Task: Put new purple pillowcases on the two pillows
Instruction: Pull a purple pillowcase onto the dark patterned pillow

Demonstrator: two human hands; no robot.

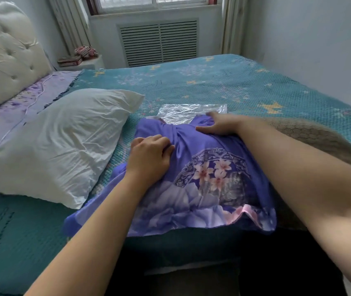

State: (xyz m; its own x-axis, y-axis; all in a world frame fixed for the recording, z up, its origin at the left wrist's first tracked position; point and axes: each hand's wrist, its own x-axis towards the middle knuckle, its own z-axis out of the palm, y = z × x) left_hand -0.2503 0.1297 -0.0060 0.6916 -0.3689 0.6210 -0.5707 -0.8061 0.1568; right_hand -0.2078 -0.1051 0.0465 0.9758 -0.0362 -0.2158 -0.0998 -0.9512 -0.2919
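A purple flowered pillowcase (204, 189) lies bunched over a bulky shape, probably a pillow, at the near edge of the bed. My left hand (151, 157) grips a fold of the purple cloth at its upper left. At the far right corner my right hand (219, 124) holds the bunched edge of the same pillowcase, fingers curled round the cloth. A bare white pillow (59, 142) lies to the left on the bed, touching nothing I hold. An empty clear plastic bag (191, 111) lies flat just behind the pillowcase.
The bed carries a teal patterned cover (223, 82). A lilac sheet (20, 107) runs along the tufted cream headboard (5, 58) at left. A beige fuzzy blanket (311, 135) lies under my right arm. The nightstand (80, 60) and radiator grille (159, 43) stand beyond.
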